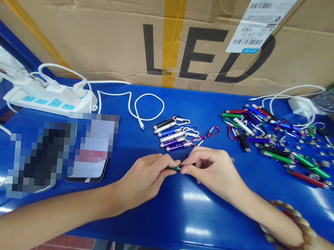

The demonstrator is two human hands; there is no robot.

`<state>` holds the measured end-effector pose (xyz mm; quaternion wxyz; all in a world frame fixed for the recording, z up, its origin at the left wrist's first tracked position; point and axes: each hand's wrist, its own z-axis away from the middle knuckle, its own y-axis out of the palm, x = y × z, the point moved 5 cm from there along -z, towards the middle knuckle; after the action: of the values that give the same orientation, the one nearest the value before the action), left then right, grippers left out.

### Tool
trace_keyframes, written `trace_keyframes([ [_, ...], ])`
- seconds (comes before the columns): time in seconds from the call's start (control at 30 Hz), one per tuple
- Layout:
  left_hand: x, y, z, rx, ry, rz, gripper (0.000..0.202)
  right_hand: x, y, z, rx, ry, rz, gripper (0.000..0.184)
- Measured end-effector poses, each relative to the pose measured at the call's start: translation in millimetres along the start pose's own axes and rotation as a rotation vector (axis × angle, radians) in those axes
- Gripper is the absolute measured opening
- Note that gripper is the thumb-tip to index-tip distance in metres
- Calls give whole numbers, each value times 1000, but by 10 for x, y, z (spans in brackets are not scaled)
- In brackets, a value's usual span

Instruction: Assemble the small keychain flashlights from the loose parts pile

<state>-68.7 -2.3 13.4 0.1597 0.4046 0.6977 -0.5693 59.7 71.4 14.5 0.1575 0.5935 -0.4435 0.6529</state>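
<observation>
A small green keychain flashlight point(172, 167) is held between my two hands over the blue table. My left hand point(147, 175) is closed around its body, so only a short green part shows. With thumb and fingertips, my right hand point(214, 167) pinches the silvery end; what else it may hold there is hidden. Just beyond my hands lies a neat row of several keychain flashlights point(173, 133), black, blue, silver and purple, with carabiner clips. A loose red carabiner point(213, 131) lies to the right of that row.
To the right is a scattered pile of coloured flashlights point(277, 153) with small button cells point(323, 153). A phone point(102, 170), a blurred dark object point(42, 161) and a white power strip point(84, 104) are on the left. A large cardboard box point(105, 31) stands behind.
</observation>
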Motion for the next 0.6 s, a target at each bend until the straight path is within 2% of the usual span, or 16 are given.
trace_keyframes([
  [0.23,-12,-21,4,-71,53,-96,9,25,13,20,-25,67,-30,17],
  [0.37,-30,-28,7,-108,93,-144,9,-3,28,30,6,123,-39,20],
  [0.6,-72,-45,-21,-48,78,-87,20,-50,51,22,112,256,-177,28],
])
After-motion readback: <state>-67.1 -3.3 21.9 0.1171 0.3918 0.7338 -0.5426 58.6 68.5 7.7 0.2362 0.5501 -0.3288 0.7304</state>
